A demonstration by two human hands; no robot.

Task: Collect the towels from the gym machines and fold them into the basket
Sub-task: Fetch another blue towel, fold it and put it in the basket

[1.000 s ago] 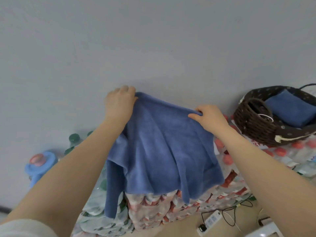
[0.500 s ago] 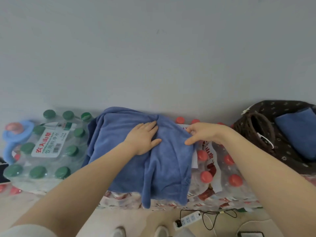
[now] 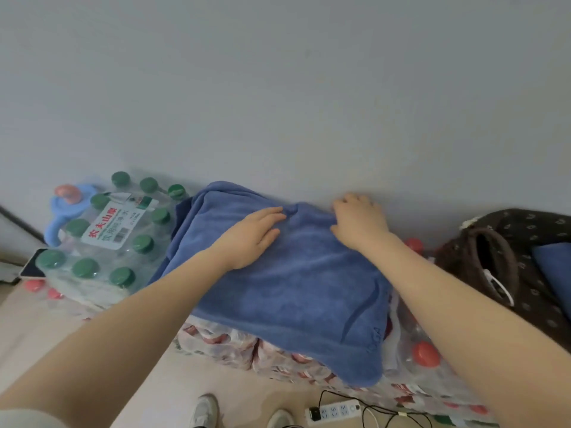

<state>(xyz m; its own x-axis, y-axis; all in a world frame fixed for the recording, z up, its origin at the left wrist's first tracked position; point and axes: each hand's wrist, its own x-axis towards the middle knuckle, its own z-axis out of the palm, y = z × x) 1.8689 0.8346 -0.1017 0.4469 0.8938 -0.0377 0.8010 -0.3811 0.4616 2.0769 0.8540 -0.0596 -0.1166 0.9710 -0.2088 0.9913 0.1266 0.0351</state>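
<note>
A blue towel (image 3: 287,288) lies spread over stacked packs of bottled water against the wall, its front corner hanging over the edge. My left hand (image 3: 255,234) rests flat on the towel's upper middle with fingers straight. At the towel's far right corner by the wall, my right hand (image 3: 360,222) presses down with fingers bent on the cloth. A dark brown patterned basket (image 3: 500,261) stands at the right, with a folded blue towel (image 3: 553,270) inside it.
A shrink-wrapped pack of green-capped water bottles (image 3: 105,239) stands at the left beside a blue plastic handle (image 3: 58,217). Red-capped bottle packs (image 3: 426,355) lie under the towel. A phone (image 3: 32,267) lies at the far left. A power strip (image 3: 333,412) and my shoes are on the floor.
The towel went from being held up against the wall to lying spread on the bottle packs. My right hand moved from the towel's right edge up to its far corner, widening the cloth.
</note>
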